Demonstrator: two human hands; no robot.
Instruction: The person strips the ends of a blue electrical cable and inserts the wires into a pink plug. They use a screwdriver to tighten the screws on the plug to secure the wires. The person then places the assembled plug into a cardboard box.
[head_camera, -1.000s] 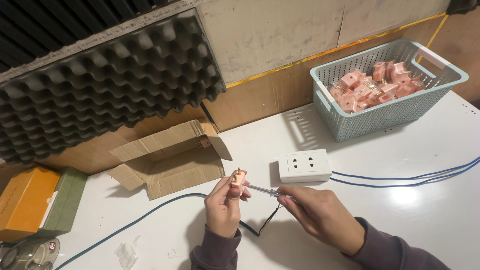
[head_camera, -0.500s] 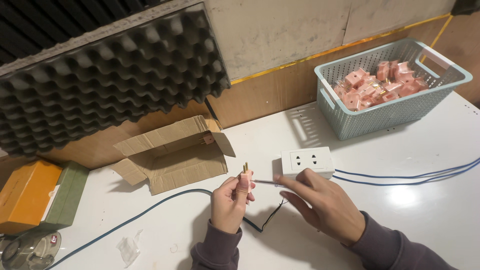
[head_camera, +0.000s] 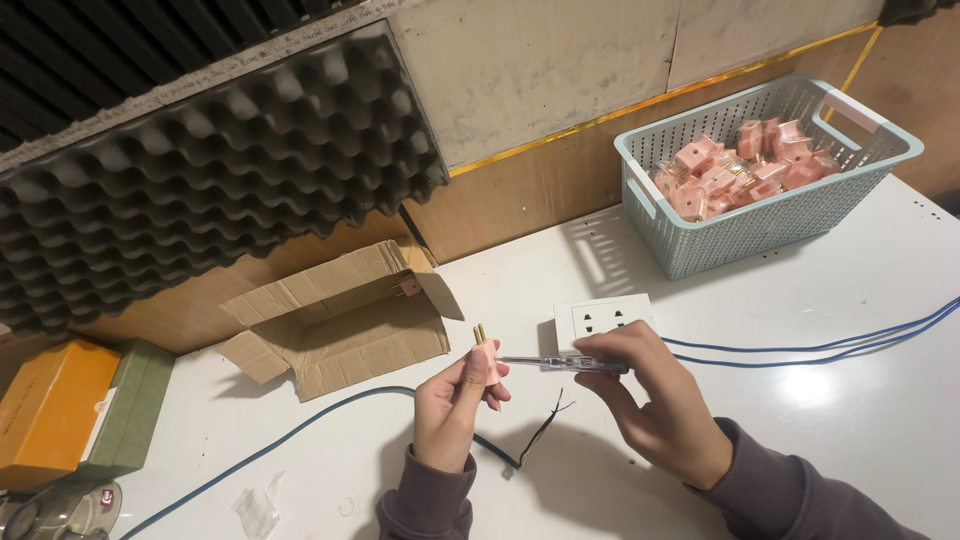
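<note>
My left hand (head_camera: 450, 410) holds a small pink plug (head_camera: 483, 357) upright, its two brass pins pointing up. My right hand (head_camera: 655, 400) grips a thin screwdriver (head_camera: 560, 363) with a clear handle, held level, its tip pointing at the side of the plug. A black wire end (head_camera: 540, 433) lies on the white table (head_camera: 860, 420) below both hands. Just behind the right hand sits a white socket block (head_camera: 600, 320).
A pale blue basket (head_camera: 770, 225) with several pink plugs stands at the back right. An open cardboard box (head_camera: 340, 325) lies left of the hands. Blue cables (head_camera: 830, 348) run right and left. An orange box (head_camera: 50, 405) and a green one sit far left.
The right hand has come back to the plug with the screwdriver level, after lying lower and flatter half a second ago. The left hand has raised the plug slightly.
</note>
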